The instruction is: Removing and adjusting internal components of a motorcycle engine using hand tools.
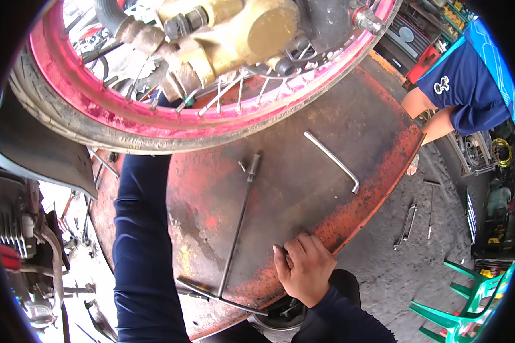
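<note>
A wheel with a pink rim and a worn black tyre fills the top of the view, in front of a gold metal hub part. My left forearm, in a dark blue sleeve, reaches up behind the tyre. The left hand's fingers cannot be made out among the spokes. Low on the worn red metal table, near its front edge, rests my right hand. Its fingers are curled in toward the thumb, and what they hold, if anything, is hidden.
A long T-handled wrench and a bent steel wrench lie on the table. An engine stands at left. Tools including a wrench lie on the floor at right, near a green plastic chair. A person in blue shorts is at upper right.
</note>
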A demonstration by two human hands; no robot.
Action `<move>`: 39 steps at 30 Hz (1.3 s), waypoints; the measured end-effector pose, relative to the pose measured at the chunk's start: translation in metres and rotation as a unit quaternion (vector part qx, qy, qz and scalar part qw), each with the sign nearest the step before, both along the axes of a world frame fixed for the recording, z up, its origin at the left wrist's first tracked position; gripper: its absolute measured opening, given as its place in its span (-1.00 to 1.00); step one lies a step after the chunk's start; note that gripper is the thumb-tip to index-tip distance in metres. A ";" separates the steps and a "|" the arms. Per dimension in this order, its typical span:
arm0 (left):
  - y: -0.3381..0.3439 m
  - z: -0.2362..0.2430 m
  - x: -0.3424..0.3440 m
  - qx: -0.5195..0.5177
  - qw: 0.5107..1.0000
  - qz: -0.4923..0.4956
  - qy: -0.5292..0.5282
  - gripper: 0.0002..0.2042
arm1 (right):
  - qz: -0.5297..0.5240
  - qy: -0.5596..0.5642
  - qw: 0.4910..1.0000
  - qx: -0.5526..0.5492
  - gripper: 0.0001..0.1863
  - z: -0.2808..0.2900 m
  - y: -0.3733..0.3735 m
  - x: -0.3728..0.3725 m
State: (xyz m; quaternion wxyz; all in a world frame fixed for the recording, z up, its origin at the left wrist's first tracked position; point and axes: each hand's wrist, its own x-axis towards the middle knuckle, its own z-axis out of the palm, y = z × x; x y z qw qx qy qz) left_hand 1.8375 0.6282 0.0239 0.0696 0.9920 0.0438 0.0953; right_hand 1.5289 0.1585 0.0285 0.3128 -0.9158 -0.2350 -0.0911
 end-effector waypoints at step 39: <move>-0.408 0.093 -0.907 -0.340 0.734 0.578 0.107 -0.74 | 0.344 0.586 0.732 -0.042 -0.88 -0.074 -0.087 -0.144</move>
